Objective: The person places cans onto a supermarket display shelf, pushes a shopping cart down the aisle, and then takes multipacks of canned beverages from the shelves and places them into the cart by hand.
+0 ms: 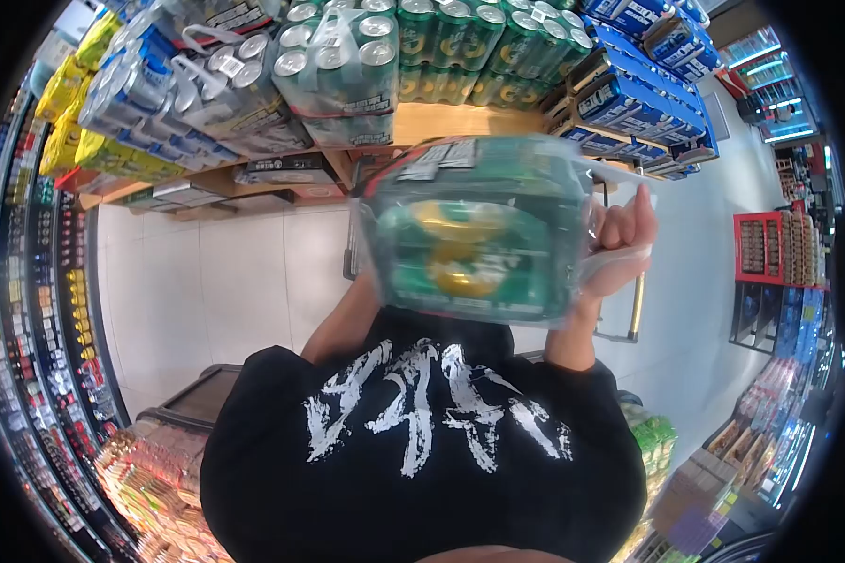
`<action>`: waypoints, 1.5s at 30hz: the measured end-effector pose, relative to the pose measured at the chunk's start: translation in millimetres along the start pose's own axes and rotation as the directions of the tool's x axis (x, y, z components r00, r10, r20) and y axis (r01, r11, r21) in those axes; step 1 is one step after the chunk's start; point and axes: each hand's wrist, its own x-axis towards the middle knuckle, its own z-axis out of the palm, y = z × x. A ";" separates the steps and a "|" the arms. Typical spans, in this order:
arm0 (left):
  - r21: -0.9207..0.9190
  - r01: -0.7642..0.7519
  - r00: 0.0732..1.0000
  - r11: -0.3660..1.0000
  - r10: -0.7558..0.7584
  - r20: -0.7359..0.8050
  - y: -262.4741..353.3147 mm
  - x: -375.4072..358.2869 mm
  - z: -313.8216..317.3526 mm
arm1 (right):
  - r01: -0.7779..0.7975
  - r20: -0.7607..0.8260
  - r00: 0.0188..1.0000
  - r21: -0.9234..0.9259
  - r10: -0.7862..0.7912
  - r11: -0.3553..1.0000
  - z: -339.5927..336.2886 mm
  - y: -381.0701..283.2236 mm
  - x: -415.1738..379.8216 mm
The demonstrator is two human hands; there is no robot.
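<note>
A shrink-wrapped pack of green cans (474, 244), blurred by motion, is held up in front of my chest, tilted on its side with gold print facing me. My right hand (618, 235) is at the pack's right end, its fingers curled around the clear plastic handle strap. My left forearm (344, 321) reaches up behind the pack's left side. The left hand itself is hidden by the pack, so its fingers do not show.
Stacked packs of green cans (451, 38) and silver cans (338, 75) stand ahead on a wooden display (469, 122). Blue cartons (629, 98) are piled at the right. Full shelves (52, 310) line the left. Pale floor tiles (225, 272) show between them.
</note>
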 end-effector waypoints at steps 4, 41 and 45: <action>0.261 -0.142 0.983 0.955 0.166 -0.072 12.9 2.9 26.8 | 0.037 0.129 0.992 -0.362 0.011 0.931 -43.9 2.0 -6.0; 0.156 -0.900 0.399 0.406 0.627 0.669 18.4 7.8 73.9 | 0.331 0.476 0.836 -0.042 -0.272 0.943 -76.1 -61.5 -35.2; 0.322 -0.815 0.572 0.481 0.581 0.579 21.3 -0.6 71.7 | 0.450 0.538 0.765 -0.053 -0.355 0.891 -58.7 -66.1 -36.1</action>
